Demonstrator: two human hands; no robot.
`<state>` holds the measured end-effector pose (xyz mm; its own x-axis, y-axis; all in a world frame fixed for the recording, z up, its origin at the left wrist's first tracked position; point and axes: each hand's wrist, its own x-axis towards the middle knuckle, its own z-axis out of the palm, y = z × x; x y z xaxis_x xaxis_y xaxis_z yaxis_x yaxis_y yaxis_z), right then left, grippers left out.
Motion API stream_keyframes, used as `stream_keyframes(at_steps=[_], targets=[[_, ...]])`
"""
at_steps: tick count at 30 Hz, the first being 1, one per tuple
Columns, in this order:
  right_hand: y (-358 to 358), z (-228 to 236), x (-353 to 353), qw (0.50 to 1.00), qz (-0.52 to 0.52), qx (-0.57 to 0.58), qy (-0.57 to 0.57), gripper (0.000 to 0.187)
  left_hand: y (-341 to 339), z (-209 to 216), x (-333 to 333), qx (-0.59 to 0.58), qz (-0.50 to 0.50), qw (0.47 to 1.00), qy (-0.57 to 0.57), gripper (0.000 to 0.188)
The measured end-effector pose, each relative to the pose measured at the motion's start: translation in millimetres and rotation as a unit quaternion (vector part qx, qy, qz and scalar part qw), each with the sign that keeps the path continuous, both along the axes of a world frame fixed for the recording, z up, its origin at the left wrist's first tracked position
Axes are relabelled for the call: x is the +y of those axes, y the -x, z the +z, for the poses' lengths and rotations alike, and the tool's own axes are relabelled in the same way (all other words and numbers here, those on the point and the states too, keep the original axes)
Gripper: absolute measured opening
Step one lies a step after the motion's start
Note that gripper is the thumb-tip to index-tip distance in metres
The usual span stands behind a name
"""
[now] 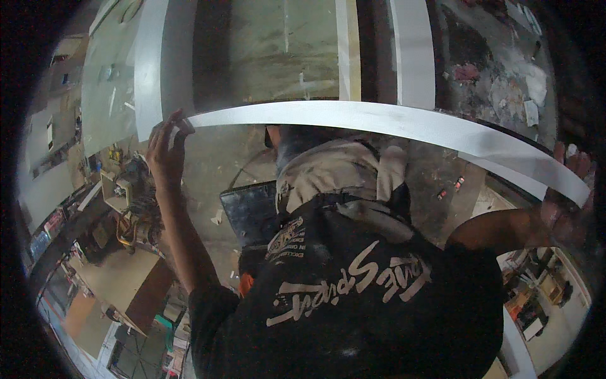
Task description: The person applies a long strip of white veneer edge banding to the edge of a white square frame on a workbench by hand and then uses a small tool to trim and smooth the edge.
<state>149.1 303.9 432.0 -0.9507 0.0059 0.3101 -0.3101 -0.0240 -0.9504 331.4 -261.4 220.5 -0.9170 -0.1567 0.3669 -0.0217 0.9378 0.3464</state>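
Note:
A long white strip of board [353, 118] spans the view in front of my body, its middle bowed by the lens. My left hand [168, 146] has its fingers closed at the strip's left end. At the far right my right hand [571, 167] grips the other end, with fingertips showing over the far edge and the palm side dim. Beyond the strip lie a white board [150, 69] on the left and another white board [413, 57] on the right, both running away from me.
Greenish panels [284, 50] lie beyond the strip, and a stained dark surface [499, 76] is at the far right. Below are a black case [249, 211] on the floor, a brown wooden box [132, 281] and cluttered tools [136, 227] on the left.

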Motion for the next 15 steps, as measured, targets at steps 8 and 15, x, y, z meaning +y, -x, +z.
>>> stream_keyframes(at_steps=[8, 15], targets=[[22, -67, 54, 0.957, 0.029, -0.177, -0.227, 0.026, -1, 11, 5, -0.013, 0.001, 0.999, 0.032, 0.038], [7, -100, 44, 0.928, -0.094, -0.255, -0.255, 0.019, -21, 13, -19, -0.036, 0.058, 0.997, 0.036, 0.016]])
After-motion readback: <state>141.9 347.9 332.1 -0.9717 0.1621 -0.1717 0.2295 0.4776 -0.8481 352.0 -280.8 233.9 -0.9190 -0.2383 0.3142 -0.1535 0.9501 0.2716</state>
